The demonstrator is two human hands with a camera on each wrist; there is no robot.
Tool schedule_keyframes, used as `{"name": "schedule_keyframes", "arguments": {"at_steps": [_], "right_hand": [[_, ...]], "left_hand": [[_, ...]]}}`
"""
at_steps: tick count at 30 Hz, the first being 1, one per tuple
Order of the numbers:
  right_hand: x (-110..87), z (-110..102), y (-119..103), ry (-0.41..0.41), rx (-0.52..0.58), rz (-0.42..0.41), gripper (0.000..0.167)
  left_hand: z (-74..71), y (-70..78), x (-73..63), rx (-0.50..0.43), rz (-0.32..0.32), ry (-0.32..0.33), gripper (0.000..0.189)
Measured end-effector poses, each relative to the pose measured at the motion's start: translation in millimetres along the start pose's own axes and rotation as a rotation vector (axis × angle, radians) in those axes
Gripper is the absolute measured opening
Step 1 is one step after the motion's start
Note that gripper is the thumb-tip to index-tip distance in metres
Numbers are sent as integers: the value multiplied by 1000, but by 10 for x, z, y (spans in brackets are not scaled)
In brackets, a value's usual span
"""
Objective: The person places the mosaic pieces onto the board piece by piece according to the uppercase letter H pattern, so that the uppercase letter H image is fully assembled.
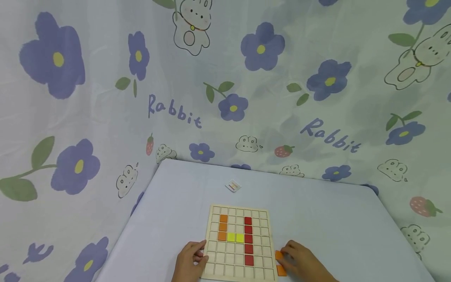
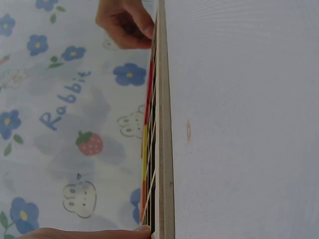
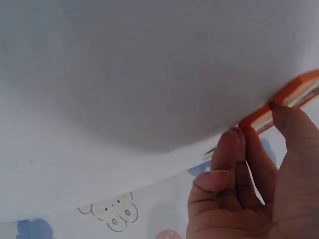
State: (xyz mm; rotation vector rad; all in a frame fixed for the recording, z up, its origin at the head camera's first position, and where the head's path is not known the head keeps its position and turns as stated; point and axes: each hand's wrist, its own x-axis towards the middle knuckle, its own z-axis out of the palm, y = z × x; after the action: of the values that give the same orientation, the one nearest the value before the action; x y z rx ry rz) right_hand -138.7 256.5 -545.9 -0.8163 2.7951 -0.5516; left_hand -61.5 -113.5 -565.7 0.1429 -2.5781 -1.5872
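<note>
A square wooden grid board (image 1: 261,250) lies on the white table. In its cells sit a column of orange tiles (image 1: 223,226), two yellow tiles (image 1: 231,237) and a column of red tiles (image 1: 248,239). My left hand (image 1: 189,261) rests at the board's left edge, index fingertip and thumb against it; the left wrist view shows one straight finger (image 2: 99,234) touching the edge. Beside the board's right edge, my right hand (image 1: 303,261) pinches a loose orange tile (image 3: 259,117) between thumb and fingers. Another loose orange tile (image 1: 281,270) lies just nearer me, close to the thumb.
A small card (image 1: 233,185) with a printed coloured pattern lies beyond the board. White cloth covers the table (image 1: 317,211). A curtain (image 1: 275,86) printed with flowers and rabbits hangs behind and along the sides.
</note>
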Motion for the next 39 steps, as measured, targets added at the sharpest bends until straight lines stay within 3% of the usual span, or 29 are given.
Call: {"name": "schedule_keyframes", "arguments": {"at_steps": [5,10,13,25,28,32,35,39], "right_hand": [[-15,-11,-47,54,-93,-26,23],[6,-97,-97,4,-68,77,23],[27,-105,-93,-8,-61,93,24],[61,-49,-49,55,-129,-3,22],[73,-69,-50,96,-148,-19,21],[127,-56,-37,187,-148,-110,21],[249,-45,-165,220,-91,-179,20],[517,-25,-556,185,-38,-247,20]], "left_hand": [[2,3,-1,1,0,2,45],[-2,28,-9,-8,-1,-6,45],[-8,37,-13,-14,3,-12,45],[-15,45,-17,-27,6,-13,46],[-3,27,-14,-30,1,-11,45],[14,9,-9,-28,1,-14,45],[13,6,-7,-18,2,-14,44],[-4,7,-3,-14,-15,-7,44]]}}
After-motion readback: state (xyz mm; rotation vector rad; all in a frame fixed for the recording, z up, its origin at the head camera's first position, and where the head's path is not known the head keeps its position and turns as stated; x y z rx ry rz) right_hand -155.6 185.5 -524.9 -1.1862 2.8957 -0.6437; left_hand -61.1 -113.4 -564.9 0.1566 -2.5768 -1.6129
